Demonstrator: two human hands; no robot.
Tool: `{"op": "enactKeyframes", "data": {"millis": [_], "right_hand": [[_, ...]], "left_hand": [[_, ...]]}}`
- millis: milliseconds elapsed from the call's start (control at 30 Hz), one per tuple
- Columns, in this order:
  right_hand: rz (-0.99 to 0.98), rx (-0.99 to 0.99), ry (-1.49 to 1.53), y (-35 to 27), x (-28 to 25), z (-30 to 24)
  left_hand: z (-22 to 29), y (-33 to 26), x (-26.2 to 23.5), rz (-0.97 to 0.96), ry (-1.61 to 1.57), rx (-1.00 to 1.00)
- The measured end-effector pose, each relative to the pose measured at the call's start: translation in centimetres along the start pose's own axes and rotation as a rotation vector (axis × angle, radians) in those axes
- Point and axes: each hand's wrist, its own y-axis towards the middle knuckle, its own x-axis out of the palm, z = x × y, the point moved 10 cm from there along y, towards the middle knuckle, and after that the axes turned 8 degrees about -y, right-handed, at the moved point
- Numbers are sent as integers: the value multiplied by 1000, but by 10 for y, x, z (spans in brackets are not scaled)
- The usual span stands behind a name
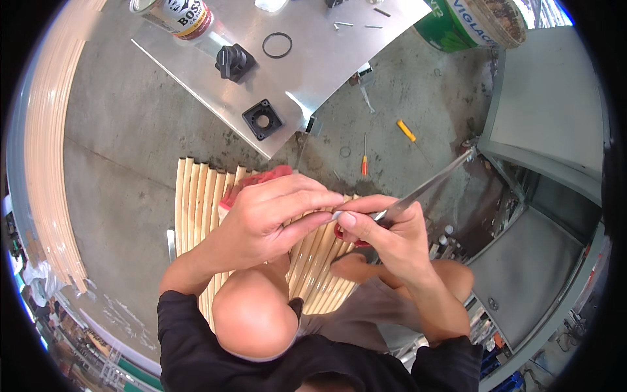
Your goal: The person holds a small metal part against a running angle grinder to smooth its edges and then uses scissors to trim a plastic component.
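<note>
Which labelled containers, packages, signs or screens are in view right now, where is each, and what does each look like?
Can: top left, lying on the metal sheet; cylindrical, white label with dark lettering and a red-brown band.
Bucket: top right, on the concrete floor beside the sheet; round, green wall with white lettering, brownish contents inside.
No signs or screens show.

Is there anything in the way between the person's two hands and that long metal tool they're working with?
Nothing visible: the right hand already grips the long silvery metal tool, and the left hand meets it fingertip to fingertip.
</note>
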Motion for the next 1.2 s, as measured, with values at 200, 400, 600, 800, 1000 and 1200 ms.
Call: {"op": "enactKeyframes", "data": {"millis": [200,400,600,800,1000,1200], "right_hand": [[-80,153,125,-13,17,4],[-38,488,-1,14,-16,125],[407,238,-1206,77,-148,300],[230,153,-1007,123,-128,283],[21,58,-1191,53,-135,224],[-438,-33,-1189,-106,18,38]], "left_hand": [[-1,-12,4,7,-228,-269],[-42,-66,-3,297,-516,-769],[-23,-97,-11,516,-666,-892],[46,-142,-37,748,-676,-897],[173,-144,-36,946,-837,-650],[362,-233,-59,1219,-823,-352]]}}
